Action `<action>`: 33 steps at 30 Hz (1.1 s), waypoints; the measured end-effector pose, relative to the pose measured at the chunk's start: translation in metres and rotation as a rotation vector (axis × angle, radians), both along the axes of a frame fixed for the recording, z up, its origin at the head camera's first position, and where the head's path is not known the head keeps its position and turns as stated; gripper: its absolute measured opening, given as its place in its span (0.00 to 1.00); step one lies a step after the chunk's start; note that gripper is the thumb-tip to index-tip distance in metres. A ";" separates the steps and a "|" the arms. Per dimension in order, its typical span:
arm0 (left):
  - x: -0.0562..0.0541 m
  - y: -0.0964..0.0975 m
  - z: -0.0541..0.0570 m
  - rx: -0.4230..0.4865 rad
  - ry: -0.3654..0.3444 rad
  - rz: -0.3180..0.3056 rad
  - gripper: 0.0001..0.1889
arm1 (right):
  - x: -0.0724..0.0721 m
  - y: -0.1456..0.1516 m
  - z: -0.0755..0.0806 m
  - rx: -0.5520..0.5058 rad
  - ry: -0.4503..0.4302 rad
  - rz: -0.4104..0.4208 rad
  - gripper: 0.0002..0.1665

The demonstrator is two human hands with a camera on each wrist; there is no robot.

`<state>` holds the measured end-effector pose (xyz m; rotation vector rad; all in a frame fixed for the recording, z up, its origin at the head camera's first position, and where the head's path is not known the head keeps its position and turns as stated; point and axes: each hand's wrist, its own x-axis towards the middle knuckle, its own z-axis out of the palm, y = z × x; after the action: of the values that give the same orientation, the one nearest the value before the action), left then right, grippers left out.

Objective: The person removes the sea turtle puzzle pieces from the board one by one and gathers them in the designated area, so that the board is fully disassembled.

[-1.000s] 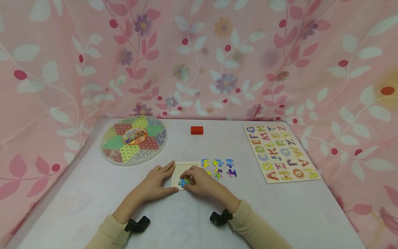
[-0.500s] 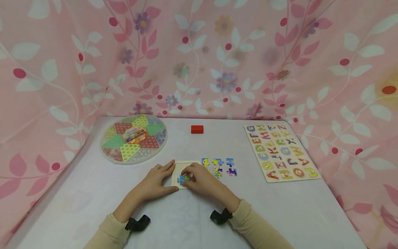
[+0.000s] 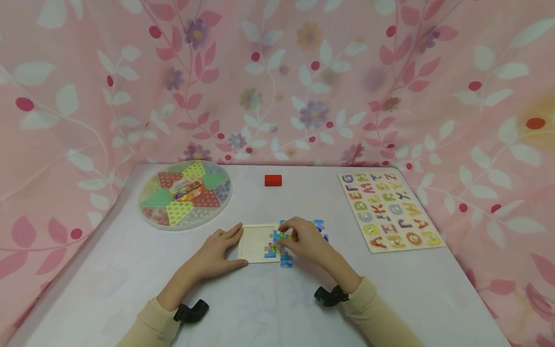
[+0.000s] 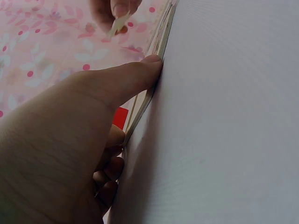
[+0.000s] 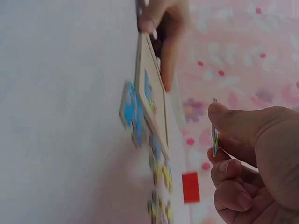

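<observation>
A small pale wooden puzzle tray (image 3: 252,243) lies on the table before me. My left hand (image 3: 218,253) braces its left side, thumb at the near corner and index finger at the far one. One jigsaw piece (image 3: 270,251) lies inside, toward the tray's near right corner. Over the right edge, my right hand (image 3: 309,239) pinches another blue-and-green jigsaw piece (image 5: 215,140) between thumb and fingers, seen edge-on and raised in the right wrist view. A loose blue piece (image 3: 286,261) lies just off the tray's near right corner. Further pieces (image 3: 319,224) are partly hidden behind the right hand.
A round Chinese checkers box (image 3: 186,195) sits at the back left. Beyond the tray stands a red block (image 3: 273,180). An alphabet puzzle board (image 3: 390,212) lies on the right. A floral pink curtain (image 3: 277,96) closes off the back and sides of the white-covered table.
My right hand has moved right, from over the tray to its right edge, carrying the pinched piece. The piece inside the tray and the loose one below have come into sight. My left hand stays put.
</observation>
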<state>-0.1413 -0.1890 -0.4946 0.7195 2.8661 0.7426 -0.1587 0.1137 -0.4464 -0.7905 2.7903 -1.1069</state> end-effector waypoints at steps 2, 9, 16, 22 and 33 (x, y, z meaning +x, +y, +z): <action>0.000 0.000 0.000 -0.001 -0.003 0.001 0.52 | 0.000 0.016 0.001 -0.013 0.001 -0.035 0.15; 0.000 -0.003 0.003 -0.002 0.012 -0.004 0.51 | 0.010 0.057 -0.007 0.000 0.017 -0.119 0.15; 0.000 -0.001 0.005 0.001 -0.003 0.001 0.52 | 0.028 0.068 -0.025 0.017 -0.061 -0.103 0.13; -0.001 0.000 0.003 -0.004 0.005 -0.010 0.52 | 0.034 0.070 -0.037 0.034 -0.076 -0.100 0.13; 0.001 -0.001 0.002 -0.008 0.012 -0.007 0.52 | 0.037 0.069 -0.041 0.004 -0.045 -0.034 0.13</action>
<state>-0.1403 -0.1901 -0.4927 0.7344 2.8743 0.7279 -0.1218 0.1830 -0.4871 -0.7111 2.7780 -1.1096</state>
